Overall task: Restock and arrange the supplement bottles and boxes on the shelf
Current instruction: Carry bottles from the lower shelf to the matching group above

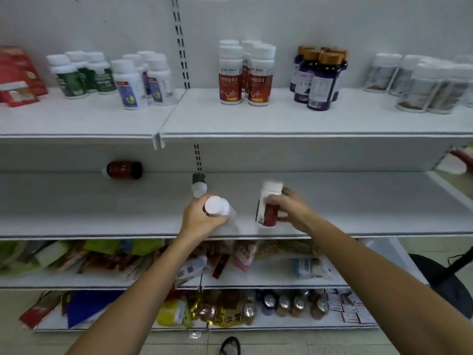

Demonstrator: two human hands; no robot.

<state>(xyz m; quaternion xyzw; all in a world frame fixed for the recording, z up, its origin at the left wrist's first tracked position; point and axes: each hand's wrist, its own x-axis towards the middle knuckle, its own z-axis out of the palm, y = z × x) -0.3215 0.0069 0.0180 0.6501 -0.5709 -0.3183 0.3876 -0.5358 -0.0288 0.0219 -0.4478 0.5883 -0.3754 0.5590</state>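
**A:** Start with the hands. What are they doing?

**B:** The left hand (202,221) is wrapped round a tipped bottle (217,206). Its white cap faces up toward the camera, and its long axis runs away from the viewer, down toward the middle shelf (358,206). The right hand (291,208) grips a red-labelled bottle (267,208) from the side, fingers curled across the label.

**A:** Which way does that one point?

**B:** Cap up and long axis close to vertical, with the top leaning a little to the right. Its base is at the shelf's front part (motion blur hides whether it touches the shelf).

**A:** What's around them?

**B:** Just behind the left hand a green bottle (198,183) lies on the same shelf. Its white cap points to the front edge and its body to the back wall. Well to the left a dark bottle (124,170) lies on its side against the back wall, long axis left to right, pale cap at the left end.

**A:** And higher up?

**B:** On the upper shelf (281,119), clusters of bottles stand upright, among them red-and-white bottles (245,78) and purple bottles (317,78).
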